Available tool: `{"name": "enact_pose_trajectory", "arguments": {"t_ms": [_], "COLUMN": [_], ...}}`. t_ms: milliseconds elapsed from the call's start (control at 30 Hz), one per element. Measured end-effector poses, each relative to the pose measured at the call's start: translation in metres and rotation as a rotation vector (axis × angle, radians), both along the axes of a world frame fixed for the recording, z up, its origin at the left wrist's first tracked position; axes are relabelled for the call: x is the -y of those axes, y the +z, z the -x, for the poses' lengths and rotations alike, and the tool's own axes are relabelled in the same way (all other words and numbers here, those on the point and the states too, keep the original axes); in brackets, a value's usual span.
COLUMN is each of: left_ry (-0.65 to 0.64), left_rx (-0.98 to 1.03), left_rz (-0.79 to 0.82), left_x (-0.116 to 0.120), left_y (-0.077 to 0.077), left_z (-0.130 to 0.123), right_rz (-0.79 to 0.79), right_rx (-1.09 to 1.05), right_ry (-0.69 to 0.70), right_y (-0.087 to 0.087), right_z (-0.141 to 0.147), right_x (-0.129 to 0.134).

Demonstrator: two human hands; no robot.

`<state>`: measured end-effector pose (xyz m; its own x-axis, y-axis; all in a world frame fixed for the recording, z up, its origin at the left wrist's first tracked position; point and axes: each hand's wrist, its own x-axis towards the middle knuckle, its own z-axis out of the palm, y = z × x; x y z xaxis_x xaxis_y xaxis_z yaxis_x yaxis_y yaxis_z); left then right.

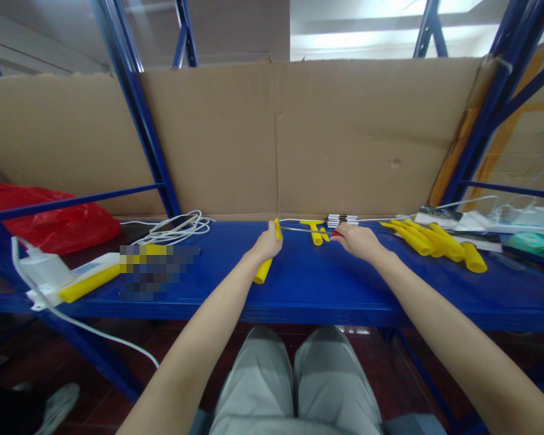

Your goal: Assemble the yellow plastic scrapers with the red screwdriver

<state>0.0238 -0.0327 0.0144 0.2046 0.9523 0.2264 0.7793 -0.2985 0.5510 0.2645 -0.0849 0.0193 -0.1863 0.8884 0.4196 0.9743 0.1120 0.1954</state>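
My left hand (267, 243) is wrapped round a yellow plastic handle (263, 272), whose round lower end sticks out below the fist and whose narrow top shows above it. My right hand (357, 240) grips a screwdriver (308, 230) by its red end. The long metal shaft points left and reaches the upper part of the yellow handle; exactly where the tip sits is hard to make out. Between the hands, farther back on the blue shelf (308, 290), lie a yellow T-shaped piece (316, 234) and a small yellow part (325, 234).
Several yellow handles (428, 240) lie in a pile at right. A stack of small black-and-white items (342, 220) stands by the cardboard wall (344, 139). At left are a coiled white cable (185, 228), a power strip (95, 266), another yellow handle (90, 284) and a red bag (49, 217).
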Motion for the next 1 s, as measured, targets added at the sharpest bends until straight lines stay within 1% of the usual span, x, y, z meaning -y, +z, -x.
{"name": "enact_pose_trajectory", "arguments": {"t_ms": [267,500,700,867,1000], "left_ry": [0.019,0.005,0.020,0.026,0.036], "left_rx": [-0.007,-0.035,-0.034,-0.072,-0.127], "left_rz": [0.012,-0.009,-0.005,-0.009,-0.011], "left_x": [0.0003,-0.0004,-0.0009,0.0007,0.0038], "left_y": [0.0016,0.0009,0.0006,0.0018,0.0040], "left_z": [0.0002,0.0009,0.0007,-0.0001,-0.0009], "right_rz": [-0.115,-0.138,-0.162,-0.106,-0.039], "right_rx": [0.076,0.074,0.093,0.088,0.049], "right_ry": [0.048,0.057,0.110,0.010,0.010], "right_y": [-0.0027,0.0003,0.0020,0.0007,-0.0004], "right_z": [0.0009,0.0014,0.0010,0.0037,0.0073], "right_x": [-0.0019,0.0024,0.0028,0.0027,0.0032]}}
